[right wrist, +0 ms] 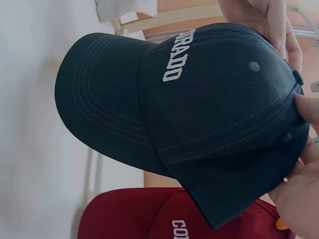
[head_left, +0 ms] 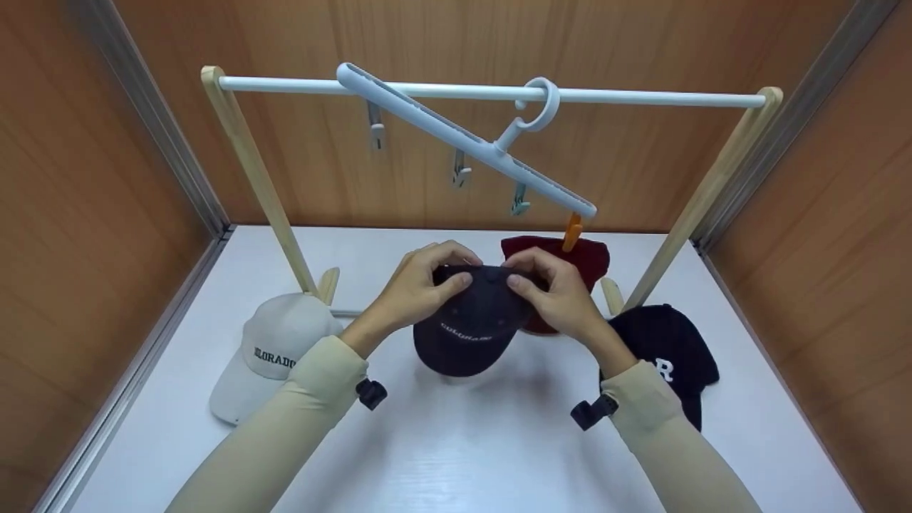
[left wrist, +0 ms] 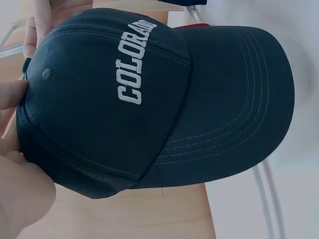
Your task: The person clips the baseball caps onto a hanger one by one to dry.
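Note:
A dark baseball cap [head_left: 484, 306] with white COLORADO lettering hangs brim-down between both hands. My left hand [head_left: 427, 281] pinches the top of its crown on the left, thumb in front and fingers behind. On the right side my right hand [head_left: 559, 288] pinches the crown the same way. Just above the cap, a pale blue hanger [head_left: 463, 135] hooks over the white rail and slants down to the right. Several clips dangle under it, among them a teal clip [head_left: 520, 201]. An orange clip [head_left: 572, 231] at its low end holds a red cap [head_left: 591, 263], partly behind my right hand.
The rail [head_left: 655, 97] spans a rack with wooden legs [head_left: 260, 178]. A light grey cap [head_left: 292, 331] lies at left, partly behind my left forearm. At right is a black cap [head_left: 670, 342] with a white R. Wooden panels [head_left: 85, 214] enclose the white table [head_left: 442, 456].

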Motion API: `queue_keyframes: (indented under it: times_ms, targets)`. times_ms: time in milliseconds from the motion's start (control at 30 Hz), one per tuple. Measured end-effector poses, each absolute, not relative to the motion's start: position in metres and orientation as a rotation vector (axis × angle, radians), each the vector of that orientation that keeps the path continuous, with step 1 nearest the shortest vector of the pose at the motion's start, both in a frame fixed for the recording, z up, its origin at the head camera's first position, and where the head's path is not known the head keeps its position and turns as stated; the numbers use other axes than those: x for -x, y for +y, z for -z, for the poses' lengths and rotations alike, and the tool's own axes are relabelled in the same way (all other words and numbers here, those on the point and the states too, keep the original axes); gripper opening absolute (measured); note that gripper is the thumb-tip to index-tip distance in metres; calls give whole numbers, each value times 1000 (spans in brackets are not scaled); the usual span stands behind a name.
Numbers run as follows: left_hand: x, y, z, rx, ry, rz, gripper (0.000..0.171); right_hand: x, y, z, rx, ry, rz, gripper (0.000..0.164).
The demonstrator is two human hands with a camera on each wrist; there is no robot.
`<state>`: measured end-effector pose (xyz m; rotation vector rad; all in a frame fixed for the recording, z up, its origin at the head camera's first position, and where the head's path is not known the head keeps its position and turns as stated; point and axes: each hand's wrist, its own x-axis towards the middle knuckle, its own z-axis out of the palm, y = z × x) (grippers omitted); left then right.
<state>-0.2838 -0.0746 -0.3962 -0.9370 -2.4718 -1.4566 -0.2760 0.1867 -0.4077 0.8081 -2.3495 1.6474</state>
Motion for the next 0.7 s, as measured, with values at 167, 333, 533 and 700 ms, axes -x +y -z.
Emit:
queue_keyframes:
  times_ms: [167, 333, 533, 700]
  targets:
    - [287, -71, 392, 921, -2452, 1439, 19, 277, 187, 403, -808, -2353, -1632, 18]
    - [290, -69, 389, 895, -2441, 1423, 18, 280, 188, 398, -799, -2372, -1593, 19]
    - [291, -65, 383, 877, -2428, 1417, 17, 282, 189, 393, -758, -2394, -1582, 21]
    - [292, -61, 377, 875, -2422, 1421, 14, 284, 190, 389, -710, -2376, -1595, 27]
